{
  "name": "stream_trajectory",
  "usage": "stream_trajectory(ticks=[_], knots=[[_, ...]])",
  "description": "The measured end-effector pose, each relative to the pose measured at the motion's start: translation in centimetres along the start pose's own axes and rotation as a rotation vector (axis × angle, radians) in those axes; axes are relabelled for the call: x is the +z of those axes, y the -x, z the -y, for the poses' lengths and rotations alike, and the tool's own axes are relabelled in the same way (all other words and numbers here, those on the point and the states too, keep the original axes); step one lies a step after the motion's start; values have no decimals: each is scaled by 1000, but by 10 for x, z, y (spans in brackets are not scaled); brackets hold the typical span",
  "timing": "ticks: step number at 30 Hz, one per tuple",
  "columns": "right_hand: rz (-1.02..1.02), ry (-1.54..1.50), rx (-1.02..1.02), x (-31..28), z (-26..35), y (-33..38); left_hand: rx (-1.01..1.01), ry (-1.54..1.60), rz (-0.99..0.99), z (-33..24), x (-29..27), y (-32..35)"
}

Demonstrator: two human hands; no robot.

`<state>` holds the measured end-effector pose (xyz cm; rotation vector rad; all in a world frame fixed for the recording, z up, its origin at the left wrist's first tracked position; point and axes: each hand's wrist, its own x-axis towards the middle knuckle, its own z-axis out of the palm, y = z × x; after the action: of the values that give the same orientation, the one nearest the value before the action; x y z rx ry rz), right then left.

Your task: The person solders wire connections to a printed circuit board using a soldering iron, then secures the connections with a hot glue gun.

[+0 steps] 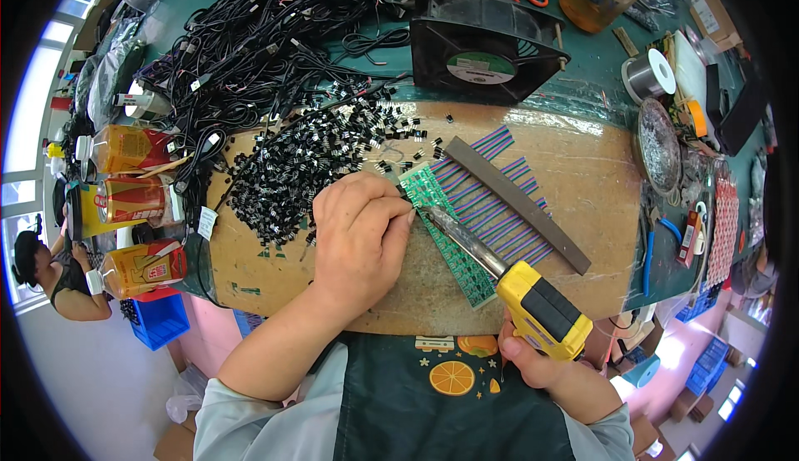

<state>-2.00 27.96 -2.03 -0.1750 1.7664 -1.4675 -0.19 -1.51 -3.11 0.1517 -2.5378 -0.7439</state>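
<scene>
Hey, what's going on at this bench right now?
A person is soldering at a brown board. The right hand holds a yellow soldering iron, its tip resting on a green circuit strip. The left hand presses down at the strip's upper end, beside the tip. A pile of small black parts lies just behind it, striped ribbon wires run under a grey bar, and a black fan stands behind.

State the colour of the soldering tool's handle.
Yellow with black panels, clearest in the head view.
</scene>
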Motion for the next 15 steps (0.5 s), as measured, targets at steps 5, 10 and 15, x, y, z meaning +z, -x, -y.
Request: stream_trajectory(ticks=[5, 10, 15], knots=[[93, 153, -9, -7, -12, 1, 8, -1, -6, 0, 1, 0], [123, -15, 3, -7, -1, 0, 8, 3, -7, 0, 2, 0], [103, -194, -25, -6, 3, 2, 14, -2, -12, 0, 0, 0]])
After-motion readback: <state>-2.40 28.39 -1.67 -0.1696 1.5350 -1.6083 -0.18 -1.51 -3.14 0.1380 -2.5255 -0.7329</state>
